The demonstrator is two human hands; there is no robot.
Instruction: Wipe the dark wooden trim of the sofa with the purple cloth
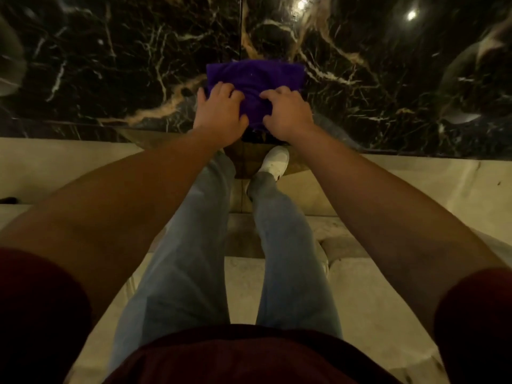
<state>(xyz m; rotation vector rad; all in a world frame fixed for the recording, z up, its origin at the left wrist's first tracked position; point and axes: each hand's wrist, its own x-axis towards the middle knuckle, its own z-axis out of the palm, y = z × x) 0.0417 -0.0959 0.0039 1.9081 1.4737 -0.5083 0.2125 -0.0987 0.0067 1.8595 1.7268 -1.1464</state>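
The purple cloth (255, 76) lies folded on a glossy black marble surface (110, 65) with pale veins, just beyond its near edge. My left hand (219, 112) presses on the cloth's near left corner, fingers curled into the fabric. My right hand (288, 112) grips the near right part and bunches it. Both arms reach straight forward. No dark wooden trim shows clearly in this view.
Below the marble runs a pale cream floor or ledge (69, 167). My legs in light blue jeans (194, 245) and a white shoe (274, 162) stand under my arms. Pale cushioned upholstery (360, 300) lies near my legs. Lamp reflections (411, 15) glint on the marble.
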